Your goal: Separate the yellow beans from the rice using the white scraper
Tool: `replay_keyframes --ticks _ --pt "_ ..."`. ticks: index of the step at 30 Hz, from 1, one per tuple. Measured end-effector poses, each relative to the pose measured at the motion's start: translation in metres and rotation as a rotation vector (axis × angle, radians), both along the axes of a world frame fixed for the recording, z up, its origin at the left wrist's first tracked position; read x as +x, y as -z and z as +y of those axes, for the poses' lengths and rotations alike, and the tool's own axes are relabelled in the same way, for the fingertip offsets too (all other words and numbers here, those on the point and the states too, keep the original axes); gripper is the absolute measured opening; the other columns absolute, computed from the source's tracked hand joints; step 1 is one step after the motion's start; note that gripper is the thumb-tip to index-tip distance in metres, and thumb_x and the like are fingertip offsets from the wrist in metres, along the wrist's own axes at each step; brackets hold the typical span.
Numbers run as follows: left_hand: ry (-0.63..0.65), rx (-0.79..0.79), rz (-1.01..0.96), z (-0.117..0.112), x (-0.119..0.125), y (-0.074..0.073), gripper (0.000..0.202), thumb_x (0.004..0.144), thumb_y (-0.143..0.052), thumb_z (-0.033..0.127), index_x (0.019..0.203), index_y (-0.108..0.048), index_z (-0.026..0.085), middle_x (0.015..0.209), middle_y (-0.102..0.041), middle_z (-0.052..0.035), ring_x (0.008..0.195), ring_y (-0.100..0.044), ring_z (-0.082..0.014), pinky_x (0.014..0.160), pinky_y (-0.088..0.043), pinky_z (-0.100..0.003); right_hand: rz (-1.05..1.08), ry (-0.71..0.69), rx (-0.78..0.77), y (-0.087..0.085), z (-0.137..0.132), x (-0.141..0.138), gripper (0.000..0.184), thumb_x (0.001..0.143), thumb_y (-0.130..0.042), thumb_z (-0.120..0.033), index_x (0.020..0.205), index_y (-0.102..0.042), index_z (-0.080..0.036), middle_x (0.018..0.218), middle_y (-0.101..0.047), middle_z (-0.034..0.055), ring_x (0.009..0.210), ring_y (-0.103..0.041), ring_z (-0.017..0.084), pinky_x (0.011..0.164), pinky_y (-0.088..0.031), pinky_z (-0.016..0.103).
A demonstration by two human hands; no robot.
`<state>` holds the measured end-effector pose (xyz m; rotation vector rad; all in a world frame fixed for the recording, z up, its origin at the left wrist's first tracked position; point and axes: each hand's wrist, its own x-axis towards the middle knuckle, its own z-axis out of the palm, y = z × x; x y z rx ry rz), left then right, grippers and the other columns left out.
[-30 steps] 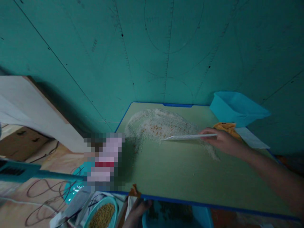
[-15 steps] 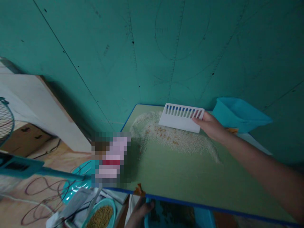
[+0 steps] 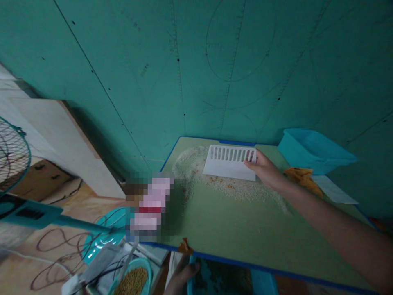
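My right hand (image 3: 266,170) is closed on the right end of a white slotted plastic scraper (image 3: 229,162), which stands on its long edge in a spread of white rice grains (image 3: 196,172) with a few orange bits. The grains lie on the far part of a pale green board with a blue rim (image 3: 233,262). My left hand (image 3: 181,278) is at the bottom, below the board's near edge, with its fingers curled on the rim of a blue container (image 3: 221,280).
A teal bin (image 3: 313,149) stands at the board's far right with an orange cloth (image 3: 302,176) beside it. On the left are a fan on a teal stand (image 3: 18,205), loose cables (image 3: 52,254), a teal bowl of yellowish grain (image 3: 132,280) and a teal wall (image 3: 184,61) behind.
The scraper went from lying flat and edge-on over the grains to standing upright at the far side of the pile, then came slightly nearer. The view shifted left.
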<state>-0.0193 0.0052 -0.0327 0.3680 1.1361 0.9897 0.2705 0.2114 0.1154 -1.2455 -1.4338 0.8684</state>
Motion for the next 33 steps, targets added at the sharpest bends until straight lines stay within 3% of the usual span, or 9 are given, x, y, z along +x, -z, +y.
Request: replay_keyframes --ticks 3,6,10,14,20,28,33 --pt "-0.011 0.018 -0.016 0.002 0.002 0.000 0.054 0.043 -0.090 0.035 0.094 -0.074 0.024 0.098 -0.081 -0.0097 0.135 -0.042 -0.0442 0.112 -0.034 -0.049 0.025 0.053 0.025 0.003 0.004 0.001 0.022 0.080 -0.060 -0.022 0.101 -0.054 -0.025 0.096 -0.070 0.0038 0.090 -0.068 0.024 0.088 -0.050 0.046" --pt "-0.020 0.008 -0.023 0.000 0.004 0.001 0.068 0.041 -0.090 0.037 0.105 -0.072 0.022 0.103 -0.080 -0.0108 0.134 -0.043 -0.0451 0.111 -0.036 -0.051 0.046 0.106 0.055 0.010 0.013 -0.002 0.020 0.082 -0.061 -0.021 0.101 -0.056 -0.025 0.099 -0.069 0.0033 0.094 -0.066 0.023 0.089 -0.049 0.045" --pt "-0.008 -0.038 -0.010 -0.005 0.002 0.006 0.074 0.046 -0.087 0.043 0.115 -0.069 0.022 0.092 -0.081 -0.0109 0.125 -0.053 -0.0467 0.108 -0.037 -0.056 0.051 0.122 0.057 0.017 0.022 -0.010 0.023 0.088 -0.062 -0.029 0.108 -0.060 -0.018 0.106 -0.066 0.0055 0.092 -0.064 0.020 0.083 -0.052 0.043" --pt "-0.015 -0.059 0.044 -0.007 -0.003 0.011 0.069 0.045 -0.088 0.037 0.111 -0.071 0.024 0.078 -0.081 -0.0074 0.121 -0.057 -0.0471 0.111 -0.034 -0.057 0.057 0.113 0.046 0.018 0.021 -0.016 0.027 0.090 -0.060 -0.034 0.112 -0.061 -0.018 0.110 -0.064 0.0064 0.091 -0.063 0.019 0.081 -0.053 0.041" --pt "-0.043 -0.035 0.052 -0.009 -0.003 0.021 0.059 0.048 -0.086 0.040 0.103 -0.072 0.023 0.087 -0.082 -0.0095 0.126 -0.053 -0.0455 0.110 -0.037 -0.055 0.100 0.083 0.014 0.013 -0.003 -0.015 0.017 0.078 -0.065 -0.028 0.093 -0.058 -0.025 0.086 -0.066 0.0003 0.082 -0.064 0.022 0.077 -0.048 0.041" --pt "-0.096 0.018 0.055 -0.002 0.004 0.032 0.047 0.033 -0.092 0.037 0.077 -0.078 0.027 0.097 -0.081 -0.0070 0.136 -0.038 -0.0471 0.115 -0.030 -0.053 0.139 0.089 0.001 0.008 -0.011 -0.016 0.020 0.073 -0.066 -0.031 0.088 -0.053 -0.028 0.083 -0.065 -0.0008 0.081 -0.063 0.023 0.077 -0.047 0.040" --pt "-0.130 0.037 0.015 -0.002 0.003 0.032 0.051 0.032 -0.092 0.040 0.082 -0.081 0.030 0.102 -0.081 -0.0051 0.130 -0.047 -0.0483 0.114 -0.032 -0.056 0.153 0.058 -0.029 0.012 -0.017 -0.017 0.021 0.072 -0.067 -0.032 0.089 -0.054 -0.027 0.081 -0.064 -0.0006 0.077 -0.062 0.022 0.075 -0.048 0.040"
